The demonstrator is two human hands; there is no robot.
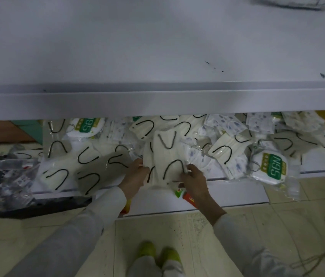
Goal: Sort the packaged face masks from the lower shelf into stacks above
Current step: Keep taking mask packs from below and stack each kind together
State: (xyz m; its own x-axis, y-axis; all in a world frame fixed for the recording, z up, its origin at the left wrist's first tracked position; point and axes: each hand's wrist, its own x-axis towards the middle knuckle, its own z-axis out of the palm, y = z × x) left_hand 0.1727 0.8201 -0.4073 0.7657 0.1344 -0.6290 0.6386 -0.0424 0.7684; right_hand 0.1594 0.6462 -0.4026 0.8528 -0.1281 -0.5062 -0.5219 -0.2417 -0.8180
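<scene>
Left grip point(135, 173), right grip point(194, 177) on masks point(166, 156), pile point(227, 136) obscured

Head view, steeply down, close.

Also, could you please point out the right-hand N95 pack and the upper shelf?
right-hand N95 pack point(273, 165): head view, its green label.
upper shelf point(157, 102): head view, its front edge.

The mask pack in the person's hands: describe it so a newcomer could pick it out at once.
Below the wide grey upper shelf, the lower shelf is strewn with packaged masks. At its front middle is a cream mask pack with black ear loops. Unlike its neighbours, it is gripped by the left hand and right hand at its edges.
</scene>
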